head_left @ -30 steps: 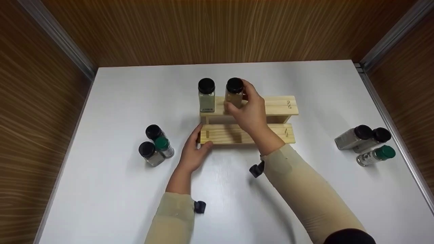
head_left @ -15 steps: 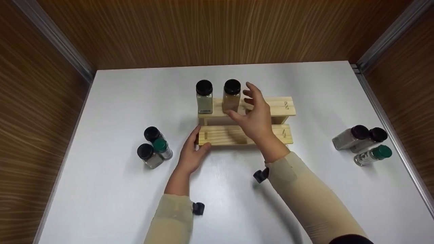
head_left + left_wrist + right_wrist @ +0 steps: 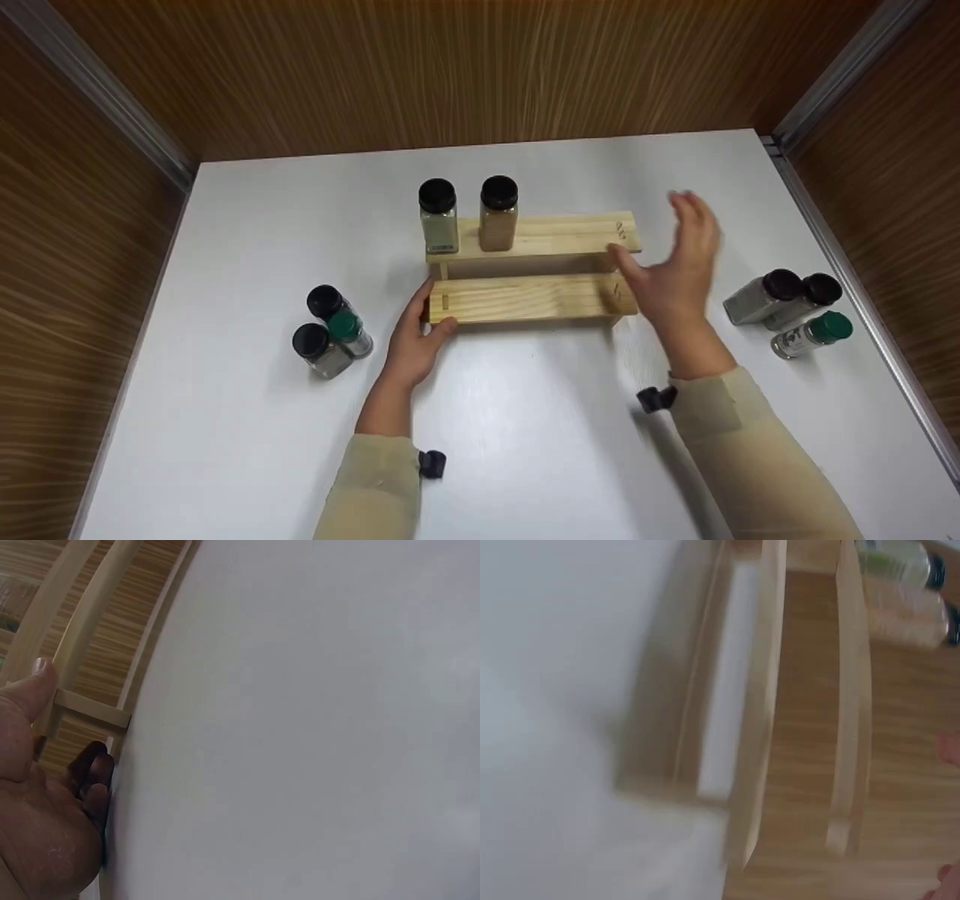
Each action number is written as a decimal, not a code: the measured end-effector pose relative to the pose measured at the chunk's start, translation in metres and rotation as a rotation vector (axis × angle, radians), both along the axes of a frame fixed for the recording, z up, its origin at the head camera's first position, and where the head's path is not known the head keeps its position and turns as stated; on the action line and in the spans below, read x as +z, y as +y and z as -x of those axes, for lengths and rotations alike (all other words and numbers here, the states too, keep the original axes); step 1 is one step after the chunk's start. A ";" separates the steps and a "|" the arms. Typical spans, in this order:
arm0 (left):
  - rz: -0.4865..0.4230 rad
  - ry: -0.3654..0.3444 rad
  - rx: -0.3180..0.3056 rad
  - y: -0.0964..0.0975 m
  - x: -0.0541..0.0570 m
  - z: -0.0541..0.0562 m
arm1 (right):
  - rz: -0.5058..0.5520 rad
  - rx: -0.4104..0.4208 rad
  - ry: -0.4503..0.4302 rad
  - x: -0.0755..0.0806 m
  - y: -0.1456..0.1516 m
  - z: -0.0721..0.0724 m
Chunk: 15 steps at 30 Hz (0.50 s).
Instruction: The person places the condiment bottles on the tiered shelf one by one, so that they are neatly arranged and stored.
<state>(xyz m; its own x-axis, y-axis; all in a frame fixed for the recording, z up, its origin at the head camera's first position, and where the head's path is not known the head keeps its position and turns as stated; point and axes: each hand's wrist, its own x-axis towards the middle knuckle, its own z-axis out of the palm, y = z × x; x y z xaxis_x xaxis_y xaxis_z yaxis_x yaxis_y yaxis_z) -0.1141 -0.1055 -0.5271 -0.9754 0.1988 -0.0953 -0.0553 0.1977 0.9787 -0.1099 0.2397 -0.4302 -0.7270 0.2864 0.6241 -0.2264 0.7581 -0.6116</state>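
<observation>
A two-step wooden spice rack [image 3: 540, 298] stands on the white table. On its upper step are two black-capped spice jars, one with green contents [image 3: 439, 225] at the left end and one with brown contents [image 3: 498, 223] beside it. My left hand [image 3: 413, 349] grips the left end of the lower step, thumb over the front corner; the left wrist view shows the thumb [image 3: 34, 690] against the shelf edge. My right hand [image 3: 679, 281] hangs in the air off the rack's right end, fingers spread and holding nothing. Only its fingertips [image 3: 951, 748] show in the right wrist view.
Left of the rack stand two black-capped jars [image 3: 322, 352] and a green-capped jar [image 3: 352, 335] in a cluster. At the right are two more black-capped jars [image 3: 757, 300] and a green-capped jar [image 3: 806, 337]. Wood-grain panels [image 3: 480, 75] wall the table in.
My right hand has let go of the brown jar, leaving it upright on the upper step, and has moved right past the rack's end. The left hand keeps its grip.
</observation>
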 end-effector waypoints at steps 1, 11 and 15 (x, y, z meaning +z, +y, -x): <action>-0.006 -0.001 0.001 0.000 0.000 0.000 | 0.005 -0.048 -0.020 -0.002 0.009 -0.005; 0.010 -0.004 0.007 -0.004 0.005 0.001 | 0.010 -0.320 -0.258 -0.027 0.069 -0.043; 0.006 0.006 0.002 -0.004 0.005 0.001 | 0.004 -0.349 -0.316 -0.032 0.077 -0.049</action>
